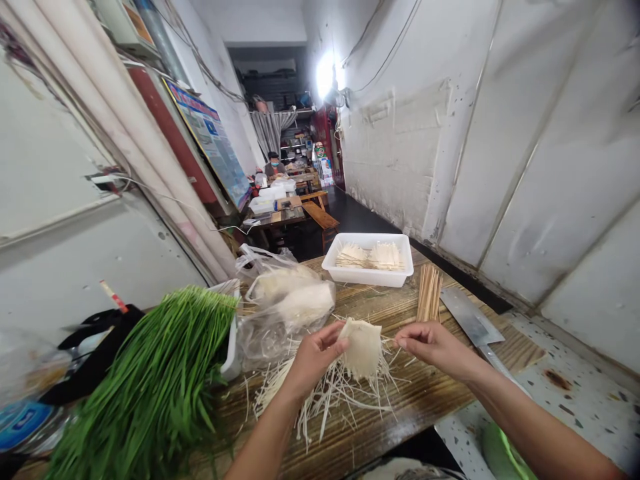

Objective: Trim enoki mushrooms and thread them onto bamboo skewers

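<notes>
My left hand (320, 353) pinches a pale square tofu sheet (362, 347) by its left edge, thumb in front, and holds it upright above the board. To the right of the sheet, my right hand (425, 343) is closed in a pinch on a thin skewer, mostly hidden by the fingers. Beneath both lies a loose heap of pale thin strips (325, 400). A bundle of bamboo skewers (429, 293) rests just beyond my right hand. Farther back, a white plastic tray (367, 276) contains pale skewered pieces.
Green chives (160, 373) fill the left side, partly over a white container (233, 347). Plastic bags with pale contents (295, 300) lie behind my left hand. A cleaver (470, 317) rests on the right of the wooden board (415, 407). A person (274, 165) sits at a far table.
</notes>
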A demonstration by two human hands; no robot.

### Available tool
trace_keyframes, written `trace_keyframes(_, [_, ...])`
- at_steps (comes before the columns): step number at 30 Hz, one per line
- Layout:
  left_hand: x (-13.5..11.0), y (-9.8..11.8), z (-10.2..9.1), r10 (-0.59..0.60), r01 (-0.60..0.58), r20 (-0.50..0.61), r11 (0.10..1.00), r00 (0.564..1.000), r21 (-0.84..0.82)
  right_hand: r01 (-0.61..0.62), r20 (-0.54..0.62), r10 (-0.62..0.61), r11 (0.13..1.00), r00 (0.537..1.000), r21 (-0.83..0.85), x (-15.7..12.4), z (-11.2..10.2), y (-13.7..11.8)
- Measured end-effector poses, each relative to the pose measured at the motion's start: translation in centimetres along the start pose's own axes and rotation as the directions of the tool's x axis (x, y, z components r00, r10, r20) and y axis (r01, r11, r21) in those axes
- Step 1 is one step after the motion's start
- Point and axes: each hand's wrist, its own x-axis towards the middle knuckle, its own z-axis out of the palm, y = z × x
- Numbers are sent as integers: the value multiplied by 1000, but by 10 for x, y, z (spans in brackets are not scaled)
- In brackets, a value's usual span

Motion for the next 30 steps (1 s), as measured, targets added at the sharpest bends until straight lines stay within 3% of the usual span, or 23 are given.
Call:
trace_keyframes(3, [1, -4, -3, 35, -20, -220, 997, 975, 71, -28, -32, 30, 998, 999, 59, -1, 1, 1])
trace_keyframes(5, [-1, -3, -4, 62, -21, -305, 991, 950, 134, -75, -73, 87, 986, 994, 148, 0, 3, 3])
trace_keyframes(12, [-9, 18, 9, 52, -17, -178, 982, 983, 190, -140, -97, 220, 845, 971, 516, 6, 31, 6])
trace_keyframes(14, [-7, 21, 13, 44, -4, -194, 979, 980, 202, -135, -116, 246, 803, 962, 581, 8, 42, 3])
trace_keyframes(18, [2, 27, 24, -47, 59, -239, 997, 970, 40, -56, -189, 251, 727, 949, 684, 15, 70, 0])
trace_keyframes(21, [7, 37, 30, 12, 16, -279, 995, 960, 95, 6, -232, 242, 680, 942, 734, 25, 83, 1])
trace_keyframes(24, [10, 47, 33, 72, -13, -233, 970, 970, 243, 41, -272, 236, 681, 933, 731, 40, 76, -1])
trace_keyframes(30, [10, 47, 33, 60, -6, -162, 950, 985, 312, 92, -331, 188, 732, 925, 675, 87, 28, -16])
